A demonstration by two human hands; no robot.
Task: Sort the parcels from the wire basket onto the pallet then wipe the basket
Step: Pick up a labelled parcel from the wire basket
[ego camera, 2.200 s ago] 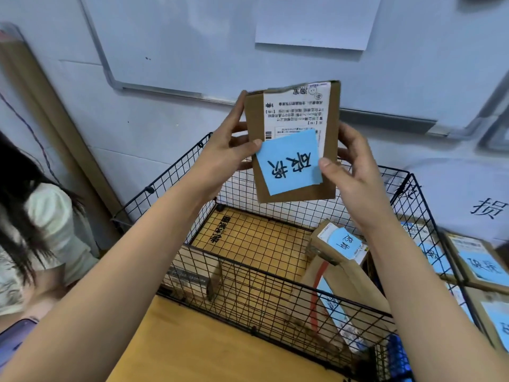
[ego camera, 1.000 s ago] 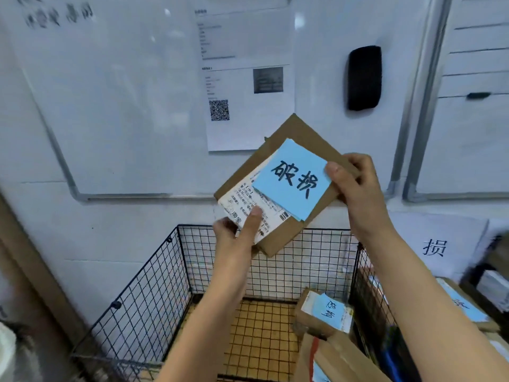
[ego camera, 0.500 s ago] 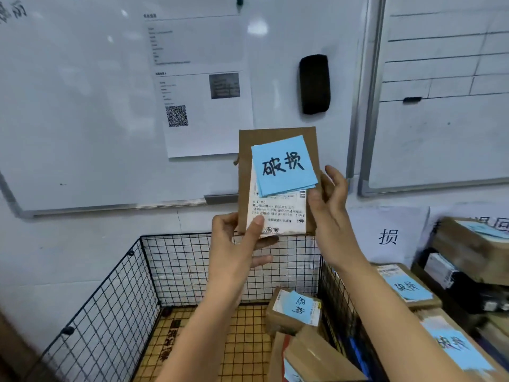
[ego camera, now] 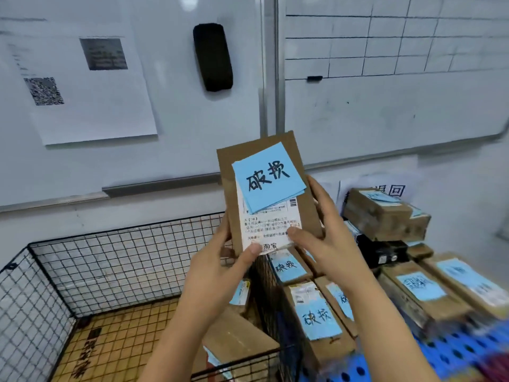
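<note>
I hold a flat brown cardboard parcel (ego camera: 305, 213) upright in front of me, above the basket's right wall. A blue note with black characters and a white shipping label cover its face. My left hand (ego camera: 220, 268) grips its lower left corner, thumb on the label. My right hand (ego camera: 327, 241) grips its lower right edge, thumb on the label too. The black wire basket (ego camera: 110, 260) stands below left, with a few parcels (ego camera: 237, 337) in its right corner. The blue pallet (ego camera: 451, 354) lies at the lower right, carrying several blue-noted parcels (ego camera: 319, 321).
Whiteboards cover the wall behind, with a black eraser (ego camera: 213, 56) and a printed sheet (ego camera: 88, 84) stuck on. A taller stack of brown boxes (ego camera: 385, 213) sits at the back right of the pallet, below paper signs on the wall.
The parcel was turned from upside down to upright between my hands. My view swung right, bringing the pallet and its parcels into sight. My right hand slid to the parcel's lower right edge.
</note>
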